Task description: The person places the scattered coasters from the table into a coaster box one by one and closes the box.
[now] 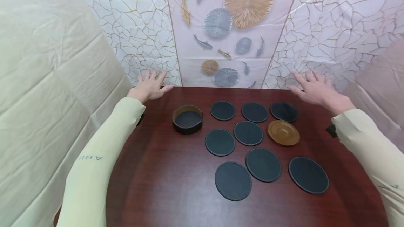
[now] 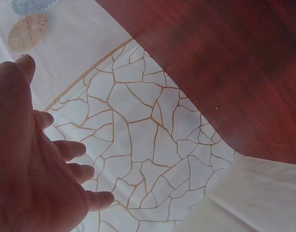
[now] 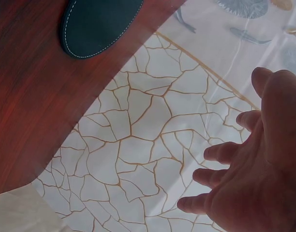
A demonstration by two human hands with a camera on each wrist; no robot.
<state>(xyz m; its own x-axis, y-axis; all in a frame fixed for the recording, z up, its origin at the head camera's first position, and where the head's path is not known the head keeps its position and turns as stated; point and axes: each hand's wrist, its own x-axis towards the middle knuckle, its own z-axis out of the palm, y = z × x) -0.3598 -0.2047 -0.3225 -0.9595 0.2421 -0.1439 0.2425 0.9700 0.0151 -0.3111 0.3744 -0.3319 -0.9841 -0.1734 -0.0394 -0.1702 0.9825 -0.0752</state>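
Note:
My left hand (image 1: pixel 148 87) is stretched out at the far left of the table, fingers spread and holding nothing. Nearest to it is a round black coaster holder (image 1: pixel 187 126) with a brown inner wall. On the far right, my right hand (image 1: pixel 317 88) is also extended with spread fingers and nothing in it. A dark coaster (image 1: pixel 283 111) lies closest to that hand; its pale stitched edge shows in the right wrist view. Just in front of it sits a brown round dish-like piece (image 1: pixel 283 133). More dark round coasters, such as one coaster (image 1: pixel 233 180) near the front, lie flat and spread out.
The dark red wooden table (image 1: pixel 164 185) ends at the back against a patterned sheet (image 1: pixel 221 55) with fish and round motifs. Pale cloth walls (image 1: pixel 47 80) stand at the left and right sides.

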